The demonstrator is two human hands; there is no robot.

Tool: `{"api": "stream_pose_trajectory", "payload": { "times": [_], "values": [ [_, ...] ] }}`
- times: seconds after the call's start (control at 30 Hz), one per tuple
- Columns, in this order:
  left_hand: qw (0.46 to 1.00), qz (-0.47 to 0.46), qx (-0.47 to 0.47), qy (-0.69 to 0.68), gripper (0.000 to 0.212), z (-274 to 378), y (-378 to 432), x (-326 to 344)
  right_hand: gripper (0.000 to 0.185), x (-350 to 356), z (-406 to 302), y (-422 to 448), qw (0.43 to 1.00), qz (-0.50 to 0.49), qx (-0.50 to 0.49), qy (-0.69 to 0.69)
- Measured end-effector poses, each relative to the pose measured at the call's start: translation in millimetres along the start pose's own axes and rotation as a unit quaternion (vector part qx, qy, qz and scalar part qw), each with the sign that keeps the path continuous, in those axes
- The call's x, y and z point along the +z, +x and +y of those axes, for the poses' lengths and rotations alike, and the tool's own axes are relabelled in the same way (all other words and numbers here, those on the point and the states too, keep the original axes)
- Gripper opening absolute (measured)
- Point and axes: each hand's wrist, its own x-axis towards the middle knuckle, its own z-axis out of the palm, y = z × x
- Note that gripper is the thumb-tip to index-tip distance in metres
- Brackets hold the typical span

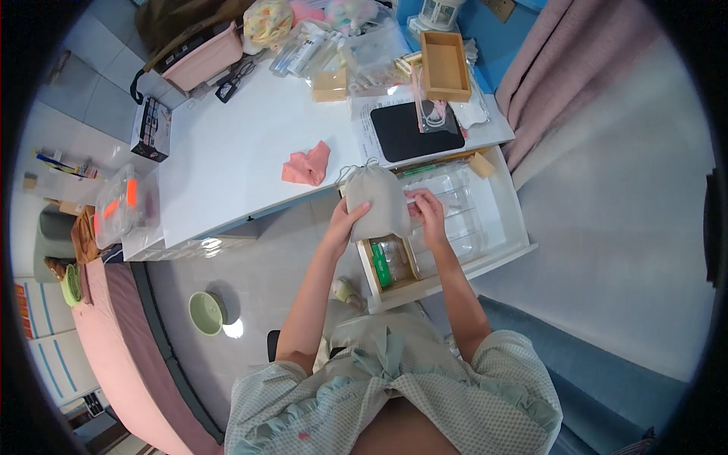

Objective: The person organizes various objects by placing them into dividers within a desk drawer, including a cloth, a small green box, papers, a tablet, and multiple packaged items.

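A grey drawstring pouch (375,199) is held above the open drawer, its gathered top and cords pointing to the desk. My left hand (345,220) grips its left side, thumb on top. At its right edge is my right hand (425,211), fingers bent close to the fabric; whether they pinch it is unclear. Under the pouch, the white drawer (512,210) holds clear plastic trays (462,222), a small wooden box (418,263) with a green item (381,264), and a tan block (482,165). A crumpled pink cloth (307,165) lies on the desk, left of the pouch.
On the white desk (227,165) are a black mat (412,133), a wooden tray (446,65), plastic bags and packages, glasses (236,79), and a pink basket (205,57). Clear cases (119,205) stand at left. A green basin (207,313) is on the floor. A pink curtain (560,68) hangs at right.
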Motion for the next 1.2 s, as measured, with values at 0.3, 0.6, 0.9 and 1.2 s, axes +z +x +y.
{"api": "stream_pose_trajectory", "payload": {
  "times": [0.3, 0.6, 0.9, 1.2],
  "values": [
    [0.987, -0.125, -0.099, 0.028, 0.068, 5.1, -74.8, -12.3, 0.056, 59.6, -2.2, -29.7, 0.845, -0.027, -0.355, -0.398],
    [0.989, -0.121, -0.08, 0.018, 0.067, -3.2, -101.5, -31.1, 0.032, 86.5, 24.0, -76.4, 0.999, 0.03, -0.027, -0.008],
    [0.999, -0.033, -0.01, -0.002, 0.057, -22.3, -107.6, -28.4, 0.034, 74.5, 38.5, -107.4, 0.99, -0.009, -0.067, -0.128],
    [1.0, -0.02, 0.004, 0.022, 0.057, -48.0, -94.4, -21.6, 0.045, 71.0, 35.9, -124.2, 0.993, 0.038, 0.073, 0.08]
  ]
}}
